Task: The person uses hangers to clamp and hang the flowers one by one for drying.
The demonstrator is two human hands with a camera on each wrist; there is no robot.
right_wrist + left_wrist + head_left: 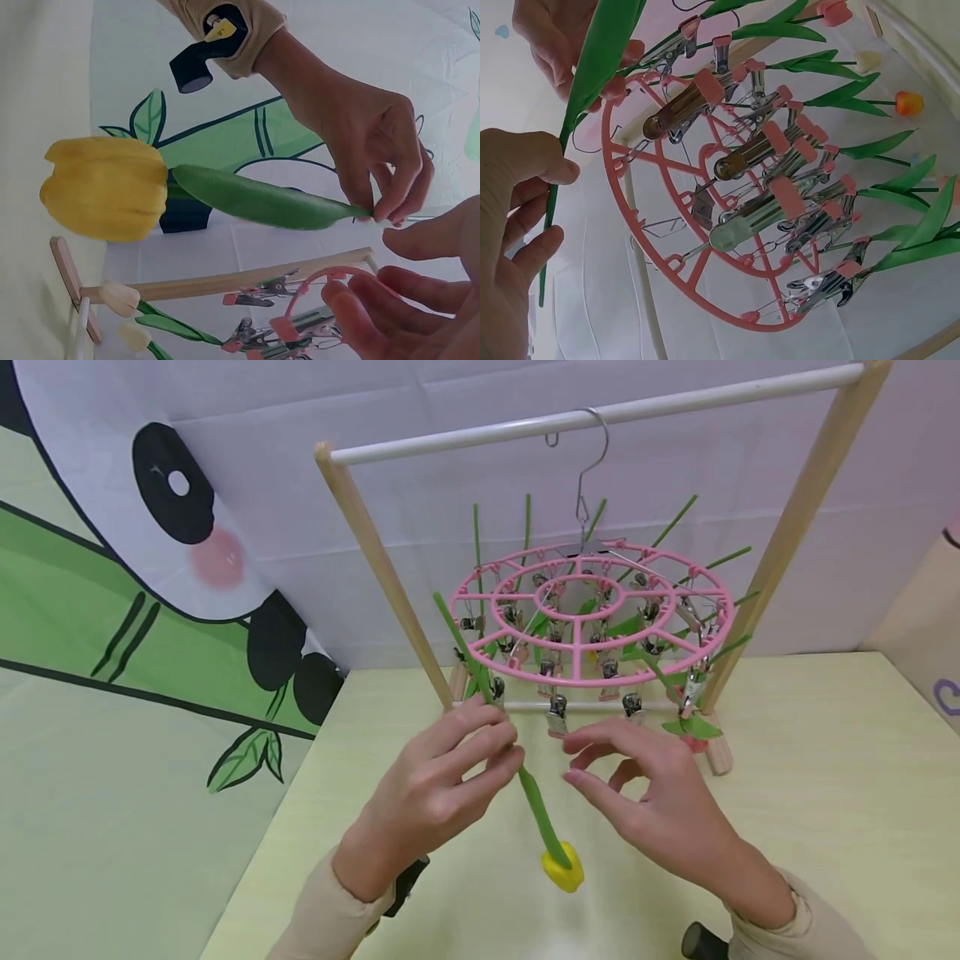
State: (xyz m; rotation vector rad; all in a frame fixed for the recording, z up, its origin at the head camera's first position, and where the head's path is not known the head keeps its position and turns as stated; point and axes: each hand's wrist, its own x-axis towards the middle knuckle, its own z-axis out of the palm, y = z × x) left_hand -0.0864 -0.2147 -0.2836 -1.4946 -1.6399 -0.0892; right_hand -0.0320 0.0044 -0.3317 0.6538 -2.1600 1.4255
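Observation:
My left hand point(442, 777) pinches the thin green stem of an artificial yellow tulip point(562, 875), whose bloom hangs downward. The right wrist view shows the tulip's leaf point(262, 201) running to the left fingertips. My right hand point(660, 802) is to the right of the stem, thumb and fingers bent and apart, with nothing between them. Right above both hands hangs a round pink drying hanger point(577, 643) with metal clips. One clip point(557, 718) dangles just above the right fingertips. Other tulips hang in clips, including an orange one point(909, 103) and a white one point(120, 298).
The hanger's metal hook point(602, 443) sits on a white rod point(480, 437) between wooden posts point(382, 568). Green stems stick up around the ring. A pale tabletop point(825, 793) lies below, with a printed cloth point(285, 510) behind and at the left.

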